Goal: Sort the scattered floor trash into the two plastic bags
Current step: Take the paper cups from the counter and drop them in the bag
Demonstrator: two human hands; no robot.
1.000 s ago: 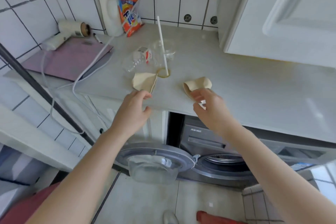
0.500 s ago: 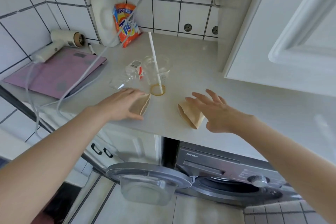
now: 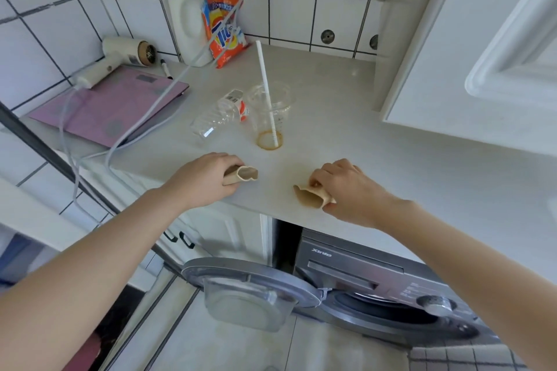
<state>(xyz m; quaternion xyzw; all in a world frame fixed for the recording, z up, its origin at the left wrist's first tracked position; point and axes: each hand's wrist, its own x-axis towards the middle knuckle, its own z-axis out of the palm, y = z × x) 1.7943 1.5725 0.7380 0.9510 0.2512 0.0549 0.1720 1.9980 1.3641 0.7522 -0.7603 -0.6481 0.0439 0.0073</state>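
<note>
Both hands closed since the earlier frame: left hand (image 3: 208, 179) grips one squashed paper cup (image 3: 241, 177), right hand (image 3: 346, 190) pinches another (image 3: 310, 197), near countertop (image 3: 346, 141) edge. Plastic cup (image 3: 268, 111) beyond.

White tiled wall (image 3: 301, 9) with dark grout behind pale countertop (image 3: 346, 135); white cabinet door (image 3: 482, 39) upper right; front-load washing machine (image 3: 376, 286) below, door open; pale tiled floor (image 3: 241, 349); bright, even light.
</note>
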